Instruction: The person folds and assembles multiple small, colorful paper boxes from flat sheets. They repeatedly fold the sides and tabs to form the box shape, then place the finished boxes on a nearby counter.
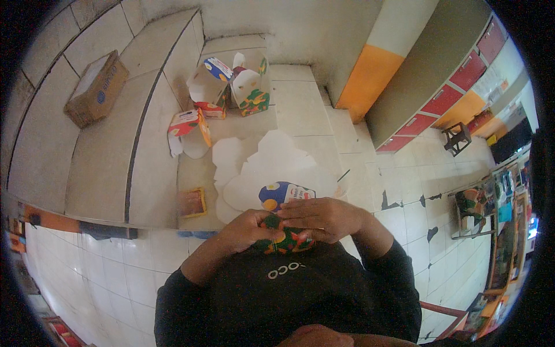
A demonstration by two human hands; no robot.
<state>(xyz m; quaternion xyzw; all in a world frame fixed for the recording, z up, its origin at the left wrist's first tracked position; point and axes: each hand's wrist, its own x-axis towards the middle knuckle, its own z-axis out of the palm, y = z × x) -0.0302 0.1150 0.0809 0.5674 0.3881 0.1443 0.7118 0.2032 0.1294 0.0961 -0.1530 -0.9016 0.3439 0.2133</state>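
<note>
Close to my body I hold a printed cardboard carton (272,195). Its upper panel is blue with yellow spots and a white patch, and a green and red pattern shows below my fingers. My left hand (254,230) grips its left side, fingers bent. Across its middle lies my right hand (324,218), fingers together and pressed on the card. My hands cover the carton's centre. Just beyond it, flat white carton blanks (274,156) overlap on the tiled surface.
Open printed cartons (252,92) stand at the back, with another red and white carton (188,130) nearer. A small yellow-edged packet (192,202) lies left of the blanks. A brown cardboard box (98,89) rests on the left ledge. Red-fronted lockers (442,98) and a stool (457,139) stand right.
</note>
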